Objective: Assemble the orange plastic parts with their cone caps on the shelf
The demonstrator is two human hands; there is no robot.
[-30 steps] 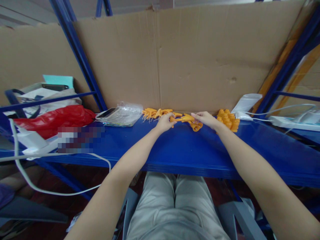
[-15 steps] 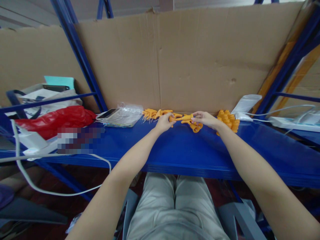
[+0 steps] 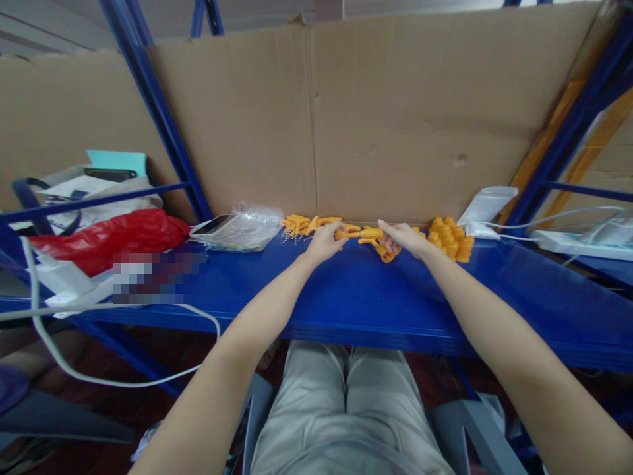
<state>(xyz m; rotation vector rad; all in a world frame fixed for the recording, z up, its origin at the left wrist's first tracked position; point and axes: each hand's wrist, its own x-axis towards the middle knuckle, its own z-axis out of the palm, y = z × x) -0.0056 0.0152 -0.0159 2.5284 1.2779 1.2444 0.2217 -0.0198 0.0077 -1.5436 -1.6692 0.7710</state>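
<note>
Both hands meet over the back of the blue shelf, at a slim orange plastic piece [image 3: 366, 233] with a ribbed middle. My left hand [image 3: 325, 243] pinches its left end. The fingers of my right hand [image 3: 404, 239] close round its right end, which they partly hide. Just below lies another orange part with a flared, cup-like end [image 3: 386, 254], partly covered by my right hand. Left of my left hand are several orange hand-shaped pieces [image 3: 297, 223], with small metal bits [image 3: 295, 235] in front of them, too small to name.
Several orange knobbed parts [image 3: 451, 240] are grouped right of my right hand, beside a white plastic bag [image 3: 489, 206]. A clear bag [image 3: 260, 227] and a phone [image 3: 216, 226] lie to the left, near a red bag [image 3: 119, 237]. Cardboard [image 3: 386, 119] walls the back of the blue shelf [image 3: 356, 297].
My right hand has shifted slightly left and its fingers have curled further round the piece, covering more of the flared part below. My left hand has stayed in place.
</note>
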